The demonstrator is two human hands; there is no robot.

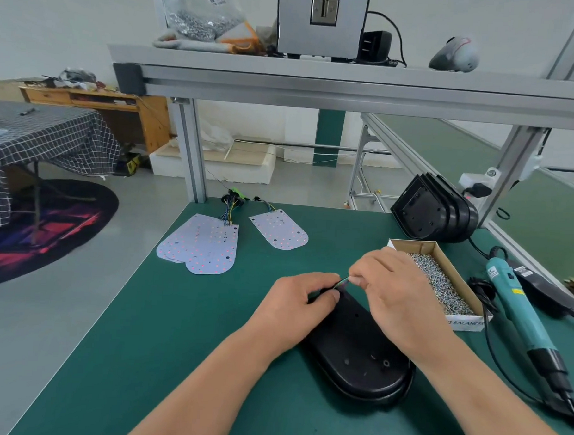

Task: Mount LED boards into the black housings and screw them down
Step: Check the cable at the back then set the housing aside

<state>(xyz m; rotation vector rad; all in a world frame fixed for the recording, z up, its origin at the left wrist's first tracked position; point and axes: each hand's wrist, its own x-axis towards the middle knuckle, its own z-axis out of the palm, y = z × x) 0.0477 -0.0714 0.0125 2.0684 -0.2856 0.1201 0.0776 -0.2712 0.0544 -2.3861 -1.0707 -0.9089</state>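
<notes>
I note L hand (pixel 303 295) and R hand (pixel 394 287) both pinching the thin wire bundle (pixel 342 281) at far end of black housing (pixel 355 352), lying back-up btwn wrists, long axis running away from me toward the pinch; loose LED boards (pixel 205 243) well apart, far-left, nearer L.

The black housing (pixel 358 352) looks matt plastic; bench (pixel 182 328) mat smooth green (probably rubber); cardboard box (pixel 441 257) holds shiny metal screws (pixel 437 283).

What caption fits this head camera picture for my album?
Left hand and right hand pinch wires at the far end of the black housing, LED boards lying beyond.
</notes>
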